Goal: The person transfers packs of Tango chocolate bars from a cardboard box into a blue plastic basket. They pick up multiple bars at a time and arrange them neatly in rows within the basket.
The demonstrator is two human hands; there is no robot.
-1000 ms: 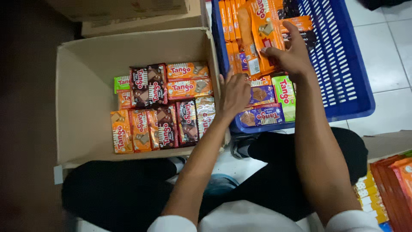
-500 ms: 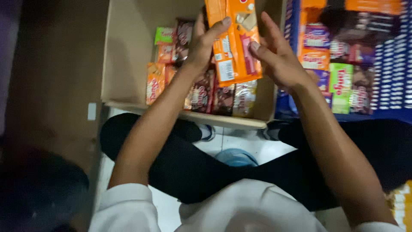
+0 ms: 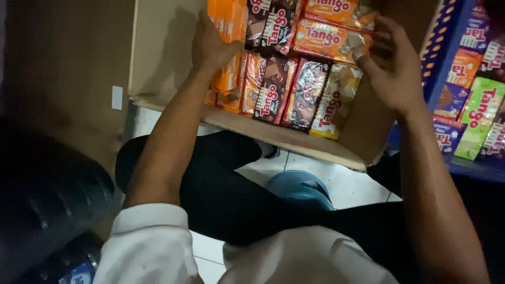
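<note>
My left hand grips a tall orange wafer pack and holds it upright against the left side of the packs inside the cardboard box. My right hand hovers over the box's right side, fingers spread, with its fingertips touching the end of a flat orange wafer pack. Below that pack stands a row of brown, red and gold wafer packs, on end along the box's near wall. The top of the box is cut off by the frame.
A blue plastic crate at the right holds green, purple and orange packs. My dark-trousered legs lie under the box's near edge. A blue round object sits on the white tiled floor. A dark bulky shape fills the lower left.
Both hands held the orange pack above the box; now the left hand alone has lowered it into the box's left side. The right hand has let go and moved to the packs on the right.
</note>
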